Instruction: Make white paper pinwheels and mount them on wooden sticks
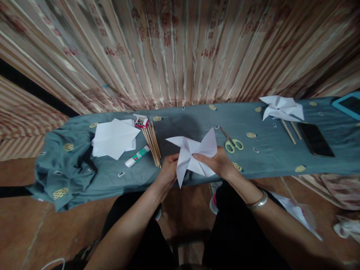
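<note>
A white paper pinwheel (194,155) with folded blades is held up over the near edge of the cloth-covered table. My left hand (170,168) grips it from the left, its fingers partly hidden behind the paper. On the other side, my right hand (218,161) pinches it, the thumb pressed close to the centre. Just beyond the right hand lie scissors (234,144) with pale green handles. Left of the pinwheel are several thin wooden sticks (152,144) and a green and white glue stick (137,156).
White paper sheets (112,138) are stacked at the left, with a small red and white box of pins (141,122) beside them. Finished-looking pinwheels (282,108) on sticks lie at the right, near a black phone (316,140) and a blue-edged device (348,105). A curtain (174,52) hangs behind.
</note>
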{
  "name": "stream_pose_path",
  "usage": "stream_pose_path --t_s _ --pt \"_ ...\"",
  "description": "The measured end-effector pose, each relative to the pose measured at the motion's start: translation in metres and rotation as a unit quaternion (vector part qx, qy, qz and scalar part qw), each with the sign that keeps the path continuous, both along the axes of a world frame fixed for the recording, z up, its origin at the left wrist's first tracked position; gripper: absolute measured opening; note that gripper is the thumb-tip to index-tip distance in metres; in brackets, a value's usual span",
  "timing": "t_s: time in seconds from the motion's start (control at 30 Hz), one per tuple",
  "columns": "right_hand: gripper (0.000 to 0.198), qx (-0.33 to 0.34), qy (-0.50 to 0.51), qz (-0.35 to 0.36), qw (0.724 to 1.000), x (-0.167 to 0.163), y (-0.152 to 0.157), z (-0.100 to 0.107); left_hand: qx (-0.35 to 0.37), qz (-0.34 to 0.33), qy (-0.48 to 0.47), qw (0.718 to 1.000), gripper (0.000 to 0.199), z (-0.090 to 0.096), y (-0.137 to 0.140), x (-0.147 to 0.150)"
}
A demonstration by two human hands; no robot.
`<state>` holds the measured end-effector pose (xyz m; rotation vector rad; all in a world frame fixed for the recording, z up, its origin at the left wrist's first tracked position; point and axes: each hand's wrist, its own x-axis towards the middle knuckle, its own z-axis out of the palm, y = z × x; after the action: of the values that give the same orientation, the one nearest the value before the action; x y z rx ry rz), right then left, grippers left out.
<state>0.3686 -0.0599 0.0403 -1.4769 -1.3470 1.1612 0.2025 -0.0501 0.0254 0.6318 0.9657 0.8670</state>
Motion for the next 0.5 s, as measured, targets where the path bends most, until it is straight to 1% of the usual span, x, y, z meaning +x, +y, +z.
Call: stream_pose_path --t_s 0.1,0.23,0.33,0.5 --pt "0.032 -0.021 0.005 -0.004 1.0 0.001 0.002 -0.003 0.003 0.003 0.007 1.0 0.039 -0.003 0.0 0.001" --pt "0.035 -0.054 0.02 -0.024 0.998 0.001 0.003 -0.009 0.001 0.011 0.004 1.0 0.035 -0.006 -0.001 0.003" --pt "0.035 -0.06 0.028 -0.038 0.997 0.001 0.003 -0.01 0.003 0.01 0.006 1.0 0.035 -0.008 -0.001 0.003" --pt "0.033 -0.058 0.013 -0.04 0.997 0.0 0.002 -0.01 0.017 0.006 0.018 1.0 0.035 -0.012 0.0 0.002"
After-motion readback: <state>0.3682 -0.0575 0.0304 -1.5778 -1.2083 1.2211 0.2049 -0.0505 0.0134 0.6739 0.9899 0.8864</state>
